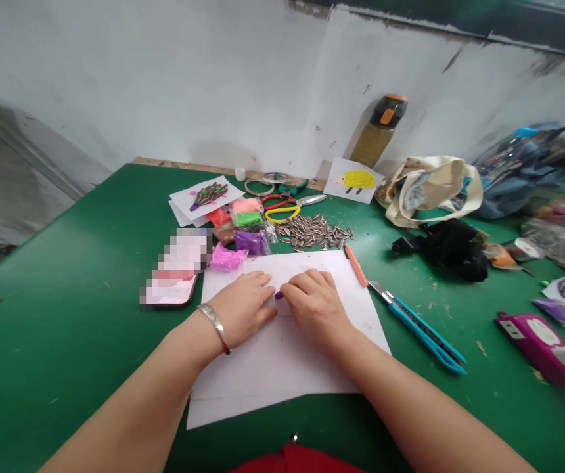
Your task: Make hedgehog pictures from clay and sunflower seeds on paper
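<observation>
White paper sheets point(282, 361) lie on the green table in front of me. My left hand point(243, 305) rests on them, palm down with fingers stretched out, and a silver bracelet point(215, 326) circles the wrist. Between the hands sits a small lump of purple modelling clay point(278, 295). My right hand point(316, 305) has its fingers curled in, with the fingertips on the clay's right end; part of the lump is hidden by them. Just beyond the paper are packets of pink clay point(228, 257) and purple clay point(251, 242), and a pile of striped sunflower seeds point(315, 232).
A phone point(179, 268) lies left of the paper. To the right are an orange knife point(356, 265) and a blue utility knife point(420, 332) with its blade out. Yellow-handled scissors point(285, 211), a hedgehog picture point(354, 179), a bottle point(378, 131) and bags point(433, 190) stand farther back.
</observation>
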